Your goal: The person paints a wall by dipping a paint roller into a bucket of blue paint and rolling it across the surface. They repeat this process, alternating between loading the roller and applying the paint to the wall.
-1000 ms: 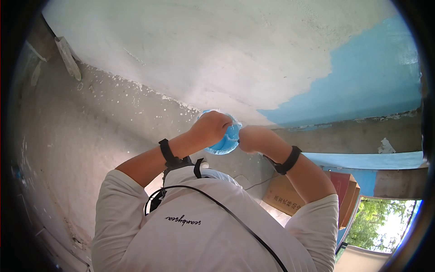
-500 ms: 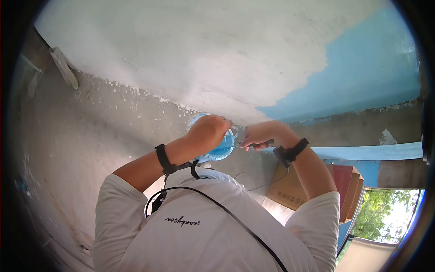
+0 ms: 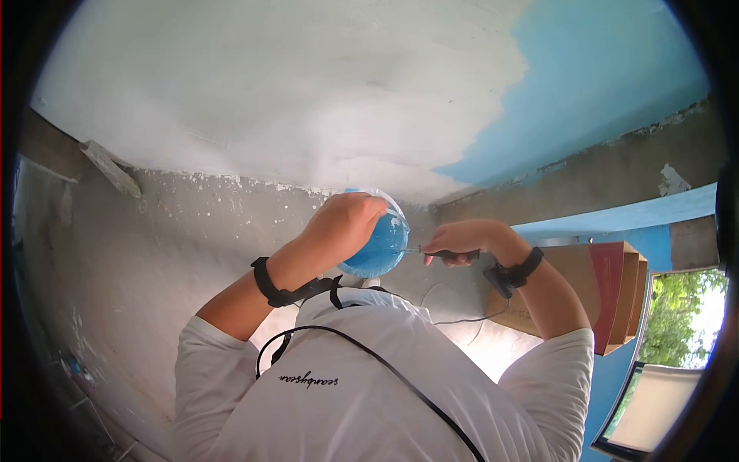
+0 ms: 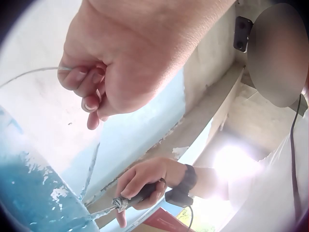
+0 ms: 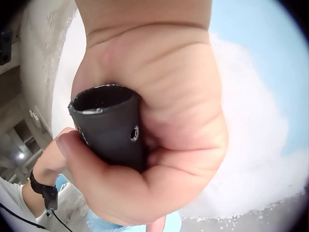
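Note:
My left hand grips the thin wire handle of a blue paint bucket. White and blue paint smears its rim. To the right of the bucket, my right hand holds a paint roller by its hollow black handle, fingers wrapped around it. The thin metal rod is coated in blue paint and runs leftward to the bucket. Whatever is at the rod's far end is hidden in the bucket.
Ahead stands a wall, whitish on the left and painted light blue on the right. Below runs a grey band with white splatters. A cardboard box stands at the right, near a window. A cable trails by my right wrist.
The right hand has moved right, away from the bucket, so the roller's black handle and rod now show. The left hand has shifted slightly left, still holding the bucket's wire. The head view has turned a little.

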### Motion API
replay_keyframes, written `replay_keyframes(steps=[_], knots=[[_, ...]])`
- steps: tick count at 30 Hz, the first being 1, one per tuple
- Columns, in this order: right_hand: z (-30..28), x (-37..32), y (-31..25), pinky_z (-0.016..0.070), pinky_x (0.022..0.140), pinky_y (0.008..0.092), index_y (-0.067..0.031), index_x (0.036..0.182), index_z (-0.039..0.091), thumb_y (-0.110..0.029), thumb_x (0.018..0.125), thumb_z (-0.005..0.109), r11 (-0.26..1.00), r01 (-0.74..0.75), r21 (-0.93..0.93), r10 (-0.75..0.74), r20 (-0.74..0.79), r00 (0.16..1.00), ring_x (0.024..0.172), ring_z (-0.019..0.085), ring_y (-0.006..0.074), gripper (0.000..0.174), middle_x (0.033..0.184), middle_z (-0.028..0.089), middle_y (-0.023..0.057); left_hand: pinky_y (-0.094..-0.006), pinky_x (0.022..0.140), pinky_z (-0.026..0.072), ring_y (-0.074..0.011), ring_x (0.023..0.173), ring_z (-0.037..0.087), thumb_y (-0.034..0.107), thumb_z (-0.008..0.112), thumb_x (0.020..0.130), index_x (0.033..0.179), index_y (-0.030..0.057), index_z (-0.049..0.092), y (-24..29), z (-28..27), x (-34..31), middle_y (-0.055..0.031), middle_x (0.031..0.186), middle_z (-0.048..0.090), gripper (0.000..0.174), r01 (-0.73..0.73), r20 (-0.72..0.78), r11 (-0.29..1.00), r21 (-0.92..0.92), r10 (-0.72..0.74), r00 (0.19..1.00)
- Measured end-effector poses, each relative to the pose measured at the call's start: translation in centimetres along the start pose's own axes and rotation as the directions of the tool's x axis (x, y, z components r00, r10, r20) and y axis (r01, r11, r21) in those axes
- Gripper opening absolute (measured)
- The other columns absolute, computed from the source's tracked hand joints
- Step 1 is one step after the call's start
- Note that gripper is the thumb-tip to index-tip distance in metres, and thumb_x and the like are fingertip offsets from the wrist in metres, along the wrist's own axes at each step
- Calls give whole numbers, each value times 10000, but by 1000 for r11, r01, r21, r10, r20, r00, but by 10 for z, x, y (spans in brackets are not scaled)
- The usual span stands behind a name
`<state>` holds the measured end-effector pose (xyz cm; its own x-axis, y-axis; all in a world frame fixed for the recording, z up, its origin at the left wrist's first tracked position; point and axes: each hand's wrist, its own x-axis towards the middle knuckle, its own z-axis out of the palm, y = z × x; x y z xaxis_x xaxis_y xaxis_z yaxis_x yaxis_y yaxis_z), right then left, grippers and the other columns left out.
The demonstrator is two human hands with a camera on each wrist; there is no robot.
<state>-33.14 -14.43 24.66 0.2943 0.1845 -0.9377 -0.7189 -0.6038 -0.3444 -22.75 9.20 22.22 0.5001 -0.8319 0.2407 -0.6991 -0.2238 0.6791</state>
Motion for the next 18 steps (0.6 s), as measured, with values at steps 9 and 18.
replay_keyframes(steps=[9,18], knots=[[19,-34,53,358,441,277,-17,1115,650,-324,1011,425,972,200,121,-178,-171,969,441,407,95,395,602,509,5,-275,558,426,-168,586,543,79,583,942,986,-34,678,23,-8,16,-140,726,652,155,108,20,959,-262,-106,994],[70,-34,104,463,610,408,-7,950,586,-224,921,580,870,375,-320,-474,-754,454,648,596,357,219,710,611,172,-226,524,355,-48,572,407,122,560,980,1044,-37,696,22,12,34,16,643,545,219,174,18,822,-543,-196,981]])
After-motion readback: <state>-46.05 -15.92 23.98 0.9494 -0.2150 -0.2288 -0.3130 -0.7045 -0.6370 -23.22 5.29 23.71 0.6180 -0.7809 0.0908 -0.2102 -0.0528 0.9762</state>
